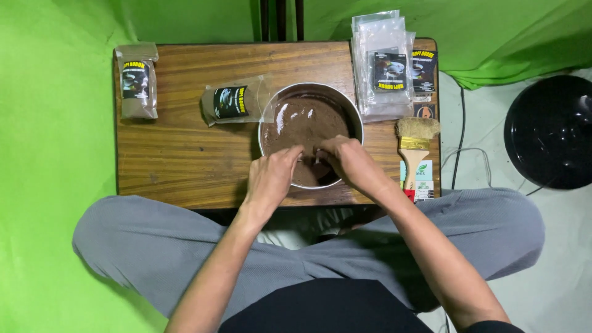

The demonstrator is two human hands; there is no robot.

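Note:
A round metal bowl of brown powder stands on a low wooden table. Both my hands reach into its near side. My left hand and my right hand meet over the powder, fingers pinched on a small clear plastic pouch between them, mostly hidden by the fingers. A filled pouch with a black label lies just left of the bowl.
Another filled pouch lies at the table's far left corner. A stack of empty clear pouches sits at the far right, a paintbrush beside the bowl. A black round object rests on the floor to the right. Green cloth surrounds the table.

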